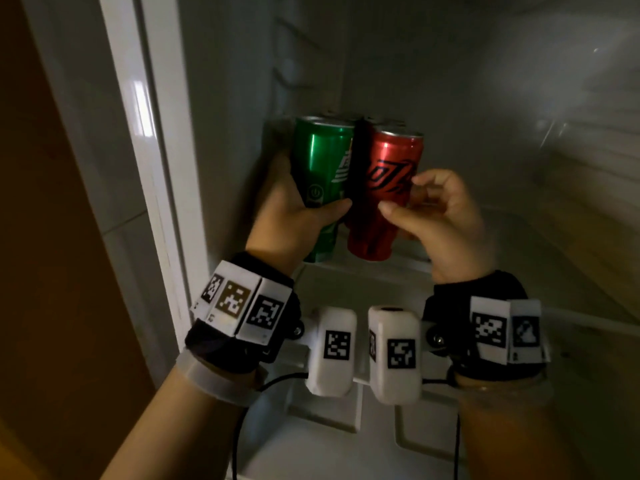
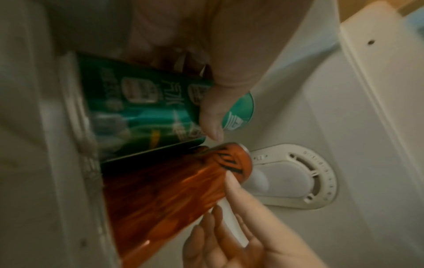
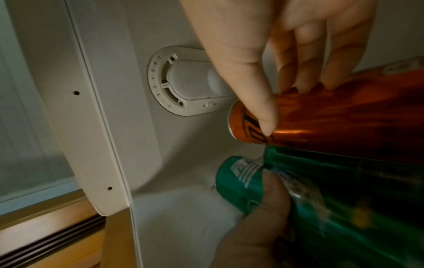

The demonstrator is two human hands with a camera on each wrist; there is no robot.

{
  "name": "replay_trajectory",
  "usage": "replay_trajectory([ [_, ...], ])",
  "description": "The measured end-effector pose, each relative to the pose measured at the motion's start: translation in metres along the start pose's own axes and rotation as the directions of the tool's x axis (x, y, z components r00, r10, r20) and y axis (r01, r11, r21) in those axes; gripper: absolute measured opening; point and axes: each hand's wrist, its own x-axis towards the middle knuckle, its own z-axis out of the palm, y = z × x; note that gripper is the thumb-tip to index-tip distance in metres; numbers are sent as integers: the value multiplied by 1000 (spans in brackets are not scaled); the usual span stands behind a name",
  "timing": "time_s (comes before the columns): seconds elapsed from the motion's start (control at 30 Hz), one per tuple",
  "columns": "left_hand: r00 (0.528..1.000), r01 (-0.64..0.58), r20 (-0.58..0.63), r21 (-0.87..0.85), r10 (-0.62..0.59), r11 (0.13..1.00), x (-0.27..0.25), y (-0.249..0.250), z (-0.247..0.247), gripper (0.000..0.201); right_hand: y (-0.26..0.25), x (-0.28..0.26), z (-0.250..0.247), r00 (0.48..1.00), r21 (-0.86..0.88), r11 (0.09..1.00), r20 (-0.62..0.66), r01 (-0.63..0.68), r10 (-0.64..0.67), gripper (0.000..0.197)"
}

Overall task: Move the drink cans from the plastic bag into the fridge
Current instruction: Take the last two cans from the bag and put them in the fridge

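Note:
Inside the fridge, my left hand (image 1: 304, 209) grips a green can (image 1: 322, 161) upright at the shelf's left rear, thumb across its front. The left wrist view shows that thumb (image 2: 213, 125) on the green can (image 2: 137, 108). Right beside it stands a red can (image 1: 384, 168) with black lettering. My right hand (image 1: 401, 194) holds it lightly between thumb and curled fingertips. From the right wrist, the thumb (image 3: 266, 123) lies over the red can (image 3: 344, 112) and the fingertips rest on its side. The two cans touch. No plastic bag is in view.
A dark can (image 1: 360, 150) and other can tops stand just behind the two. The white shelf (image 1: 346, 289) runs toward me and to the right. The fridge's left wall (image 1: 225, 133) is close to the green can. A thermostat dial (image 3: 174, 81) sits on the inner wall.

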Motion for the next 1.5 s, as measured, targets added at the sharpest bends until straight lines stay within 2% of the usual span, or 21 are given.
replay_trajectory([
  [0.1,1000,-6,-27,59,8,998,8,-6,6,86,14,5,1,998,-57,997,-51,-50,47,47],
  [0.17,999,-1,-46,113,7,994,9,-9,8,87,19,7,1,993,-50,993,-49,-109,106,56],
  [0.23,999,18,-54,164,-9,986,11,-12,10,87,22,9,4,978,1,978,16,-207,207,84],
  [0.3,998,42,-43,204,-34,978,14,-14,11,84,27,11,6,960,102,958,115,-267,256,93],
  [0.37,997,70,-28,253,-65,965,18,-15,11,77,29,12,9,951,156,947,185,-279,250,77],
  [0.43,992,124,-34,316,-120,941,21,-17,12,66,29,11,13,951,165,950,202,-267,233,51],
  [0.47,988,154,-40,342,-149,927,22,-18,11,64,29,12,15,951,166,951,212,-260,223,46],
  [0.6,984,175,-45,353,-171,919,21,-20,12,66,32,13,23,951,160,962,251,-222,178,50],
  [0.73,986,164,-49,346,-157,924,20,-20,13,64,34,15,23,952,190,956,254,-223,172,44],
  [0.87,987,157,-43,337,-152,928,20,-18,13,63,33,16,24,954,196,954,241,-228,178,71],
  [0.93,987,159,-40,329,-154,931,19,-18,13,63,34,17,25,955,197,952,231,-233,186,77],
  [1.1,985,173,-47,340,-168,924,19,-18,13,65,34,19,25,954,184,952,220,-244,202,78],
  [1.33,983,185,-41,335,-181,924,20,-14,13,65,32,17,25,953,184,944,180,-274,242,68],
  [1.5,977,208,-24,337,-213,918,21,-12,13,66,30,16,25,953,191,940,162,-284,255,71],
])
